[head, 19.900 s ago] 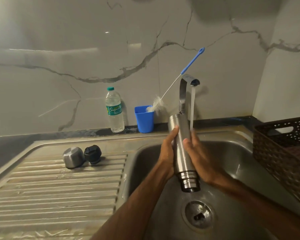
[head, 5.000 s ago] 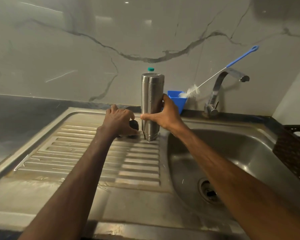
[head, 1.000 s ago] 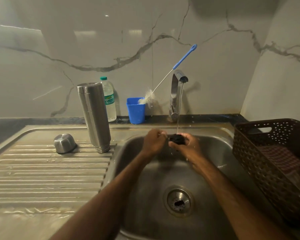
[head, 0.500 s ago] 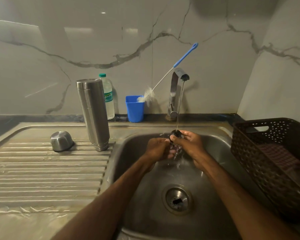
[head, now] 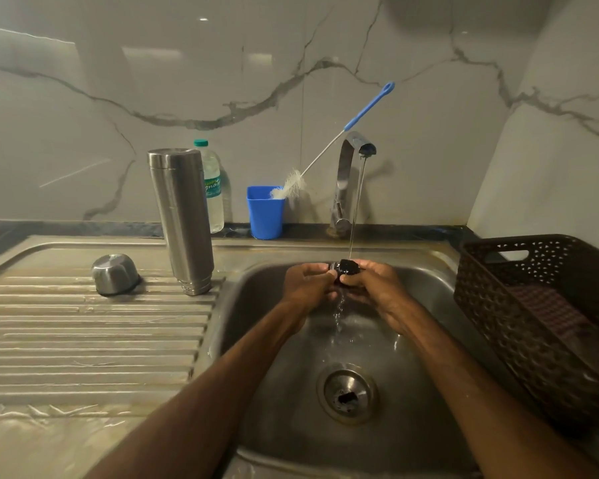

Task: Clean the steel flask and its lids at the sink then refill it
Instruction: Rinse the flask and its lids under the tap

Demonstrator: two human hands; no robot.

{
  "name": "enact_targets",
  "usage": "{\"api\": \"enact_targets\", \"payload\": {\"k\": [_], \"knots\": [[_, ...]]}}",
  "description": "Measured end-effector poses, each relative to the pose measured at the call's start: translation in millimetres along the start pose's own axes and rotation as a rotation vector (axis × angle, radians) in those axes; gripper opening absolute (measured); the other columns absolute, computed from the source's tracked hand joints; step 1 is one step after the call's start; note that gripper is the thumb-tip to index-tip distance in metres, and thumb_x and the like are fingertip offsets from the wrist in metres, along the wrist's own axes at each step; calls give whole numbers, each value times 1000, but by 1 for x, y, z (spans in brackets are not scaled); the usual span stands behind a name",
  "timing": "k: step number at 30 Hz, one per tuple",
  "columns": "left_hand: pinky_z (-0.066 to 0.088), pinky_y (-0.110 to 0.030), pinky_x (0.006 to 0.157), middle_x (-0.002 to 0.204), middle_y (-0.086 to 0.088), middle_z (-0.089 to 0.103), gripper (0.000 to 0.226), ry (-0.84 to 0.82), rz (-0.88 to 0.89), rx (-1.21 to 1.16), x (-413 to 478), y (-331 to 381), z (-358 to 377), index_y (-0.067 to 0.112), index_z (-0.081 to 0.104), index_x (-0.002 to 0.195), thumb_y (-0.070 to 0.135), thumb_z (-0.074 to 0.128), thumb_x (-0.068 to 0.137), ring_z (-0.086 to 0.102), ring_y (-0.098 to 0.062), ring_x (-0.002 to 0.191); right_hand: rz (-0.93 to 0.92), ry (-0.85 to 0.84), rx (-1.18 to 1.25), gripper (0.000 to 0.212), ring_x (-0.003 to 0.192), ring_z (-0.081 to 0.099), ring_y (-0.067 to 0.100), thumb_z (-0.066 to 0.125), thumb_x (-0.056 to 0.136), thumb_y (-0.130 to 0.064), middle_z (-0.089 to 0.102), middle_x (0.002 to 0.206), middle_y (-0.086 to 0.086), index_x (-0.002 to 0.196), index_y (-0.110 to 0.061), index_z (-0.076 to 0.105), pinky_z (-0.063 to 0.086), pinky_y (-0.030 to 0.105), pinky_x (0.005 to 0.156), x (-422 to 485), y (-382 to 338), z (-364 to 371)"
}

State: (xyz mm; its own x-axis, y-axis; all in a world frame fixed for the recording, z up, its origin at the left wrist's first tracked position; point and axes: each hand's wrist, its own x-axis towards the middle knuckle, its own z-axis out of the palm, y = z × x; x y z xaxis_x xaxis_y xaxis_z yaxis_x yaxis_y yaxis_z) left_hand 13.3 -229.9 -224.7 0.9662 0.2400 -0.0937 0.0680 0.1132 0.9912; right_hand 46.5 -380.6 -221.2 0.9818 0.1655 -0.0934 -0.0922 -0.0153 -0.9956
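Centre frame, under the tap (head: 351, 174): left hand (head: 306, 283) and right hand (head: 374, 285) both curled, pinching the black lid (head: 348, 267).

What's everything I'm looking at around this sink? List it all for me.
steel flask: 1, silver, mouth-down on the drainboard
steel lid: 1, silver, mouth-down left of the flask
black lid: 1, black, under the running water
tap: 1, chrome, behind the basin
water bottle: 1, clear with green cap, behind the flask
cup: 1, blue, on the back ledge
bottle brush: 1, white bristles and blue handle, leaning in the cup
sink: 1, steel
basket: 1, dark brown, right of the basin
left hand: 1, grip on the black lid
right hand: 1, grip on the black lid
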Motion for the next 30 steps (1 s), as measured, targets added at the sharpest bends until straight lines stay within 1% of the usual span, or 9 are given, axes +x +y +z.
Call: {"api": "enact_targets", "payload": {"k": [3, 5, 7, 10, 15, 20, 24, 26, 30], "knots": [[65, -38, 83, 100, -8, 78, 18, 6, 109, 135, 4, -2, -1, 10, 74, 110, 13, 77, 92, 76, -20, 91, 29, -58, -55, 40, 104, 74, 28, 71, 87, 5, 77, 110, 11, 123, -11, 69, 62, 39, 90, -3, -2, -5], [64, -36, 87, 104, -5, 78, 23, -15, 142, 169, 3, -3, -2, 11, 73, 113, 13, 78, 91, 75, -19, 100, 29, -62, -33, 39, 106, 73, 29, 68, 88, 9, 73, 114, 14, 123, -9, 67, 61, 41, 92, -5, -3, -7], [63, -36, 89, 107, -4, 77, 26, -16, 161, 188, 3, -4, -2, 12, 73, 115, 11, 78, 90, 74, -17, 102, 23, -51, -7, 39, 108, 71, 31, 65, 88, 11, 72, 115, 16, 124, -6, 66, 60, 44, 95, -6, -3, -7], [63, -36, 87, 106, -5, 78, 28, -21, 169, 176, 1, -4, 1, 11, 72, 116, 6, 78, 89, 76, -17, 99, 12, -18, 18, 40, 109, 71, 31, 64, 89, 10, 72, 115, 17, 127, -4, 66, 60, 44, 95, -3, -3, -7], [65, -41, 81, 94, -9, 78, 30, 9, 108, 168, 1, -6, 4, 9, 70, 116, 7, 80, 88, 78, -20, 81, -8, 12, -49, 37, 103, 74, 27, 68, 89, -4, 77, 109, 12, 125, -10, 69, 63, 35, 77, 0, -4, -8], [65, -35, 71, 97, -15, 77, 28, -67, 69, 139, -3, -4, 5, 7, 67, 117, 14, 78, 91, 76, -20, 74, -16, 39, -65, 34, 105, 71, 29, 66, 90, -16, 75, 111, 14, 123, -14, 69, 58, 33, 68, -3, -7, -9], [63, -27, 67, 100, -13, 76, 28, -77, 61, 126, -5, -3, 6, 6, 68, 116, 16, 78, 92, 77, -21, 79, -12, 50, -48, 32, 103, 71, 31, 64, 92, -17, 73, 111, 16, 123, -11, 66, 60, 37, 72, -7, -8, -11], [64, -28, 68, 96, -10, 77, 23, -58, 80, 125, -6, -1, 7, 7, 70, 112, 16, 78, 91, 78, -20, 80, -3, 37, -15, 28, 104, 71, 34, 63, 92, -14, 71, 112, 20, 120, -7, 66, 63, 41, 79, -8, -9, -12], [62, -24, 78, 97, 0, 78, 22, -34, 229, 187, -7, -2, 6, 14, 73, 108, 15, 82, 87, 76, -11, 89, 38, -43, -57, 35, 107, 71, 31, 60, 89, -3, 73, 114, 18, 123, -10, 67, 61, 47, 91, -10, -11, -14]]}}
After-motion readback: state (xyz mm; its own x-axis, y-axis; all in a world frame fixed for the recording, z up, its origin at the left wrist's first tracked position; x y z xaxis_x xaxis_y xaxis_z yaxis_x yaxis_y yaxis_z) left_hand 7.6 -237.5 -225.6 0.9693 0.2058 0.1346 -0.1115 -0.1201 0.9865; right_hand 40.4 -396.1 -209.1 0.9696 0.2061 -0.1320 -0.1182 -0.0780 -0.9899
